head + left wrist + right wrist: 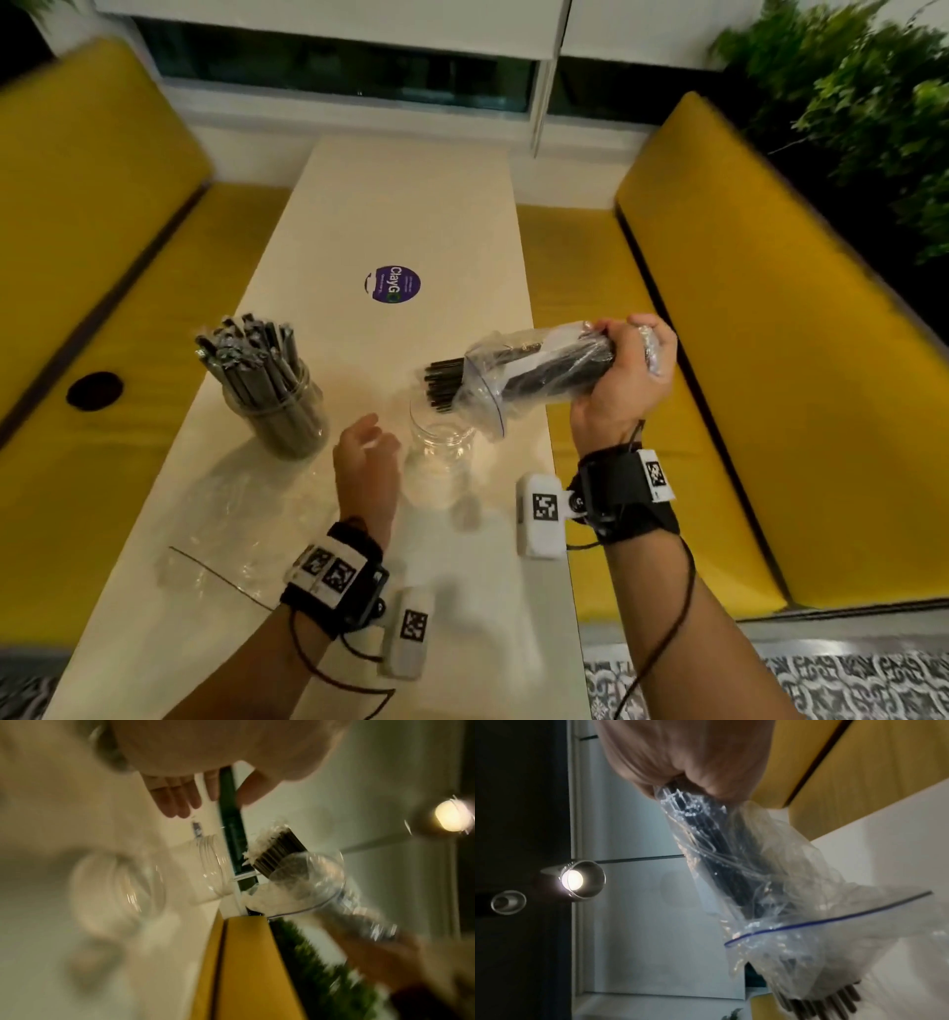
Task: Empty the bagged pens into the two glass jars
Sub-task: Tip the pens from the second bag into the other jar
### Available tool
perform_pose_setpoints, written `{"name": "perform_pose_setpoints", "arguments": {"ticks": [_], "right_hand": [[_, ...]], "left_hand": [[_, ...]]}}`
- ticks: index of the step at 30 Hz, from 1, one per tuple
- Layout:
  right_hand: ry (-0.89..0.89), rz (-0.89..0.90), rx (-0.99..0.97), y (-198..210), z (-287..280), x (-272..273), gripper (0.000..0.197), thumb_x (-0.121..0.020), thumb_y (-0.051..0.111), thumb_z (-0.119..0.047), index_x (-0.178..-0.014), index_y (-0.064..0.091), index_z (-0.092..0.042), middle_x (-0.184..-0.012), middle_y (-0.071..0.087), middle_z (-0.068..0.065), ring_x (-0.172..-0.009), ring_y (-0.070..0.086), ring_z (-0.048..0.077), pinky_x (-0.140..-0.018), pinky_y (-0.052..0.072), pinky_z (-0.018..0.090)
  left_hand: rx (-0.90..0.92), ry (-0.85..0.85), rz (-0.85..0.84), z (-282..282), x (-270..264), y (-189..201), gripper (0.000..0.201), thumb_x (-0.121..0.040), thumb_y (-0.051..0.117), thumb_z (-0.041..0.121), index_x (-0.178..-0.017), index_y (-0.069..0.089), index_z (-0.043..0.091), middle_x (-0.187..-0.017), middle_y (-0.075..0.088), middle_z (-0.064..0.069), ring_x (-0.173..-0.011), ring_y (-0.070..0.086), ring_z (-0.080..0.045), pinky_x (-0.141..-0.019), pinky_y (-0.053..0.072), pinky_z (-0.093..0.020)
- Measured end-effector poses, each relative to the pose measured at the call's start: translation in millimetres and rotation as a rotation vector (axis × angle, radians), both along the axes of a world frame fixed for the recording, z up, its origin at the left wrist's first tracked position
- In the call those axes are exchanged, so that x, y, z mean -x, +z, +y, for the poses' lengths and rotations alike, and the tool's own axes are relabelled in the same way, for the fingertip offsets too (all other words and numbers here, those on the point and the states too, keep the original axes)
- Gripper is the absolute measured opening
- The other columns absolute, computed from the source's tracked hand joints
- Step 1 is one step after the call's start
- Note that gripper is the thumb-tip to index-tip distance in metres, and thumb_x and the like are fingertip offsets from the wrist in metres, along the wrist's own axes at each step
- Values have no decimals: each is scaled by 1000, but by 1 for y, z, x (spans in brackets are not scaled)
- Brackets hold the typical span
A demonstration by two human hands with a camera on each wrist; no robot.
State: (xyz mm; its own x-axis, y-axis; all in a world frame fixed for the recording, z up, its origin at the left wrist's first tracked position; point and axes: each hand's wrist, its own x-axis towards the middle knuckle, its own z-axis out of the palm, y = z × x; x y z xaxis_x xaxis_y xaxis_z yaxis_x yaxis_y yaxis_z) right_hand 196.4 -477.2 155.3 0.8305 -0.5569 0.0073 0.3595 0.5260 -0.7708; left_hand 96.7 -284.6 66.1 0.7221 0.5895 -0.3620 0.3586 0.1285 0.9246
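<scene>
In the head view, a clear bag [534,367] of dark pens [444,384] is gripped at its closed end by the right hand [624,375], fingers wrapped round the bundle. The bundle's long axis runs from that fist leftward and slightly down, and pen ends stick out of the open mouth just above the rim of the empty jar [440,452], which stands below and to the left of the grip. The left hand [365,462] is held just beside that jar with fingers relaxed and nothing in them, and is much the nearer hand to it; a second jar [280,406], already packed with pens, stands farther left. In the left wrist view, loose straight fingers [177,801] are seen, with the jar mouth [210,870] and the pen ends [277,850] close together beyond them. In the right wrist view, the bag [770,882] is clenched in the fist [687,762] and the pens point away from it towards the table [898,852].
</scene>
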Motion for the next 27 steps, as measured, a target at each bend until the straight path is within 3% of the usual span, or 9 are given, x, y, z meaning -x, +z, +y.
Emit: {"name": "perform_pose_setpoints", "arguments": {"ticks": [3, 5, 6, 10, 14, 17, 21, 23, 27], "right_hand": [[-24, 55, 80, -7, 9, -8, 30, -83, 62, 19, -92, 61, -10, -75, 69, 8, -71, 66, 28, -68, 59, 41], [-27, 115, 127, -14, 16, -7, 30, -83, 64, 17, -90, 62, -12, -76, 71, 7, -74, 68, 28, -73, 59, 45], [-21, 142, 146, -17, 19, -5, 31, -83, 65, 16, -89, 63, -14, -78, 72, 7, -76, 69, 28, -74, 59, 46], [-30, 158, 279, -30, 27, 3, 25, -88, 71, 6, -94, 65, -18, -97, 73, 18, -85, 74, 34, -78, 63, 50], [147, 118, 695, -32, 34, -1, 26, -98, 70, -30, -115, 53, -23, -99, 65, 0, -83, 67, 15, -74, 61, 38], [442, 151, 1055, -22, 38, -13, 44, -93, 61, -62, -121, 37, -38, -121, 57, 3, -108, 64, 25, -92, 59, 46], [629, 55, 1598, 3, 46, -20, 49, -92, 61, -38, -127, 42, -10, -123, 34, -2, -117, 42, 22, -98, 49, 35], [577, -21, 1636, 16, 53, -23, 45, -93, 64, -36, -126, 44, -11, -120, 37, 1, -114, 43, 22, -97, 48, 35], [367, -148, 1490, 19, 67, -26, 37, -93, 70, -37, -121, 57, -16, -119, 48, 4, -106, 49, 17, -88, 47, 20]], "left_hand": [[-468, -382, 135, -2, -21, -18, 118, -81, 90, 30, -168, 13, 13, -174, 17, -12, -159, 23, -31, -129, 30, -46], [-543, -510, 122, -7, -32, -19, 148, -69, 97, 48, -170, -6, 14, -179, 4, -8, -164, 10, -27, -132, 21, -45], [-539, -528, 101, -8, -37, -22, 151, -66, 97, 51, -170, -6, 17, -179, 9, -8, -164, 14, -27, -132, 24, -45], [-554, -486, 19, -8, -45, -34, 124, -74, 95, 43, -169, 17, 24, -167, 42, -7, -152, 43, -28, -121, 42, -45], [-606, -506, -22, -5, -42, -42, 111, -77, 93, 32, -166, 28, 22, -162, 45, -5, -148, 46, -24, -118, 44, -38], [-614, -506, -34, -4, -44, -43, 109, -76, 93, 24, -165, 30, 21, -162, 45, -5, -147, 47, -26, -116, 45, -37], [-589, -485, -6, -5, -46, -40, 104, -72, 90, 49, -159, 37, 24, -156, 51, -2, -140, 52, -22, -113, 48, -38], [-607, -487, 7, -4, -47, -41, 99, -66, 83, 59, -150, 43, 25, -145, 59, -1, -132, 59, -25, -108, 54, -45], [-603, -468, 21, -3, -47, -41, 102, -59, 83, 61, -145, 44, 23, -137, 63, -1, -121, 64, -28, -100, 57, -49]]}}
